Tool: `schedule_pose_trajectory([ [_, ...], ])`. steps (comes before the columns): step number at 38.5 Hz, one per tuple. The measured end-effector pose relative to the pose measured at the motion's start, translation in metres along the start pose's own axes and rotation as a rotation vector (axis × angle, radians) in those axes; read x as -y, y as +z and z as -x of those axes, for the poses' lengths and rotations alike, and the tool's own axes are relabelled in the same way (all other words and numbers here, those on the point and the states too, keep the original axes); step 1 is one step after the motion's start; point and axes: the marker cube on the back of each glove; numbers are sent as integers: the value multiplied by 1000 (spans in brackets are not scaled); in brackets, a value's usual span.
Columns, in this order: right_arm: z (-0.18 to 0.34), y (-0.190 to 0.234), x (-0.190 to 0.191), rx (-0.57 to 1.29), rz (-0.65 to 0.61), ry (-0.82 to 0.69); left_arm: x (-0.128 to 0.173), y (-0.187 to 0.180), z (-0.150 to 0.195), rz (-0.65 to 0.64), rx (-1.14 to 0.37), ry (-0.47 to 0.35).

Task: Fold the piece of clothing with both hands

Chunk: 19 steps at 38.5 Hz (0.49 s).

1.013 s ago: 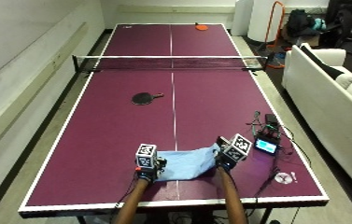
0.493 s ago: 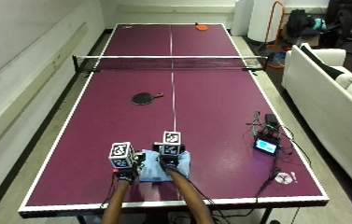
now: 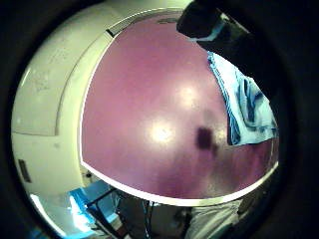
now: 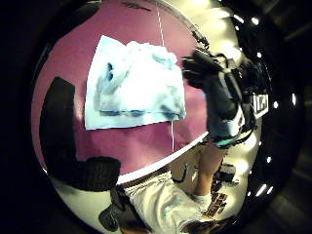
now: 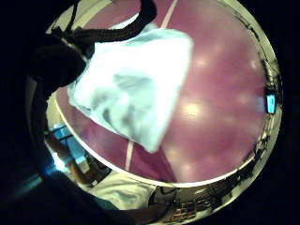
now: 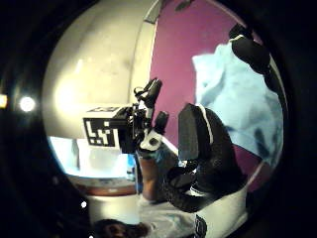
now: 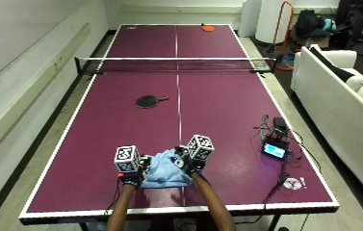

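Observation:
A light blue garment (image 7: 167,173) lies folded into a small squarish bundle on the purple table (image 7: 219,110), close to the near edge. My left hand (image 7: 132,177) is at its left side and my right hand (image 7: 190,163) at its right side. In the left thumb side palm view the garment (image 4: 136,83) lies flat, and the right hand (image 4: 217,97) hovers beside it with relaxed fingers, gripping no cloth. The right thumb side palm view shows the left hand (image 6: 208,158) off the garment (image 6: 237,99), its fingers loosely bent and holding nothing.
A black paddle (image 7: 149,101) lies mid-table, before the net (image 7: 176,65). An orange paddle (image 7: 207,28) lies at the far end. A small screen device (image 7: 275,150) with cables and a white disc (image 7: 291,183) sit near the right edge. A white sofa (image 7: 347,96) stands to the right.
One second ago the hands were wide apart with the garment spread between them. The right hand then swept left across it to the left hand. It has now drawn back, leaving the garment folded smaller.

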Motion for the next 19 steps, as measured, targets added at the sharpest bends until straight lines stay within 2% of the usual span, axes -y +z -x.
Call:
schedule_pose_trajectory([
  [4,-27,-49,-15,-243,-131,23,15,8,-6,-19,32,8],
  [7,-57,-74,-23,-455,-157,91,18,7,-17,-41,41,30],
  [10,-105,-87,-12,-616,-196,168,14,1,-33,-48,16,45],
  [13,-120,-104,-21,-670,-249,217,9,-6,-47,-52,0,49],
  [16,-119,-116,-31,-647,-269,233,-3,-23,-64,-84,13,55],
  [19,-118,-120,-34,-620,-273,234,9,-6,-65,-74,4,75],
])
